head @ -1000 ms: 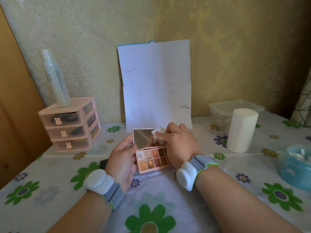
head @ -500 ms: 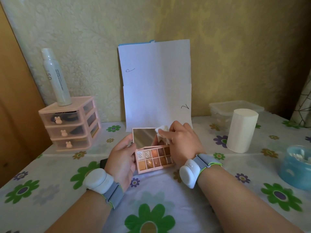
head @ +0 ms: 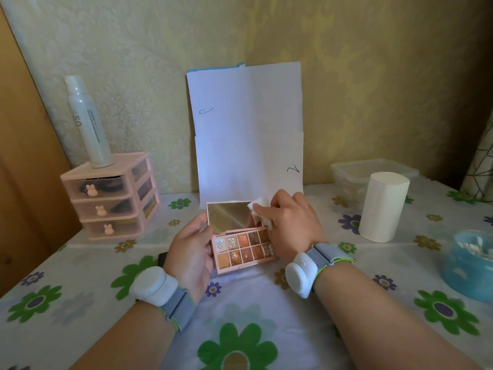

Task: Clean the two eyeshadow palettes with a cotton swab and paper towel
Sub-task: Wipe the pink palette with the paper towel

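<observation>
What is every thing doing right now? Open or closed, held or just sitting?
Eyeshadow palette: open, mirror up, held.
Left hand: gripping the palette's left side.
Right hand: pressing the paper towel on the mirror's right edge.
Paper towel: crumpled, pinched.
Spray bottle: upright on the drawers.
Pink drawers: all shut.
Tissue roll: standing upright.
Clear box: lid on.
</observation>
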Demonstrator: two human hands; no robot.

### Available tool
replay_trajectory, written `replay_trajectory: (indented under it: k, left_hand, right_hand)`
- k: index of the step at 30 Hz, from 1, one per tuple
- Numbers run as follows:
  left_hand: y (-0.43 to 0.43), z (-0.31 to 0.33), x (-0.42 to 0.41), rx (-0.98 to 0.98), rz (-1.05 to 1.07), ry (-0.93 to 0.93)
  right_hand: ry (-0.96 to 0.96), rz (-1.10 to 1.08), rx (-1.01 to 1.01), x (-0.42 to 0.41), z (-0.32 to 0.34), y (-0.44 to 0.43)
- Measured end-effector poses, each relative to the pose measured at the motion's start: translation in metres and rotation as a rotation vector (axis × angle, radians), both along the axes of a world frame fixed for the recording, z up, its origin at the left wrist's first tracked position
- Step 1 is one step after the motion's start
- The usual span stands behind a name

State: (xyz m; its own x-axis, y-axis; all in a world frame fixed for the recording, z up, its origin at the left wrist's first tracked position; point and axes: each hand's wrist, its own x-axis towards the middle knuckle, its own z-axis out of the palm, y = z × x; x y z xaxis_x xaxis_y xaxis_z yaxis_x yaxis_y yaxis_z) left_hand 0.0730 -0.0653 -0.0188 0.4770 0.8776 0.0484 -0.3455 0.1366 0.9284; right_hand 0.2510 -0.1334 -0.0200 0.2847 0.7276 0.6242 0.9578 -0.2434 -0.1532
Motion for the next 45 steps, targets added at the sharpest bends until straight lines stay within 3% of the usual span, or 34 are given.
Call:
replay_trajectory:
  k: [5, 12, 19, 26, 33, 40, 45]
  left_hand:
    - [0.003, -0.002, -0.001, -0.007, 0.02, 0.032]
    - [0.001, -0.001, 0.001, -0.002, -0.002, 0.032]
    - [0.003, -0.002, -0.001, 0.006, 0.032, 0.044]
    - [0.004, -0.005, 0.001, 0.022, 0.019, 0.077]
    - [0.004, -0.005, 0.004, 0.03, 0.012, 0.046]
    - [0.005, -0.007, 0.002, 0.036, -0.001, 0.084]
    - [0.004, -0.006, 0.003, 0.042, -0.023, 0.037]
  right_hand:
    - [0.084, 0.162, -0.195, 0.007, 0.007, -0.006]
    - [0.025, 0.025, 0.055, -0.001, 0.002, 0.001]
    - [0.072, 0.135, -0.133, 0.004, 0.007, -0.004]
    - [0.004, 0.021, 0.024, -0.004, 0.001, 0.004]
    - [-0.008, 0.197, -0.053, -0.038, 0.011, 0.009]
    - [0.004, -0.021, -0.065, -0.02, 0.005, 0.004]
    - [0.039, 0.142, -0.068, -0.046, 0.01, 0.009]
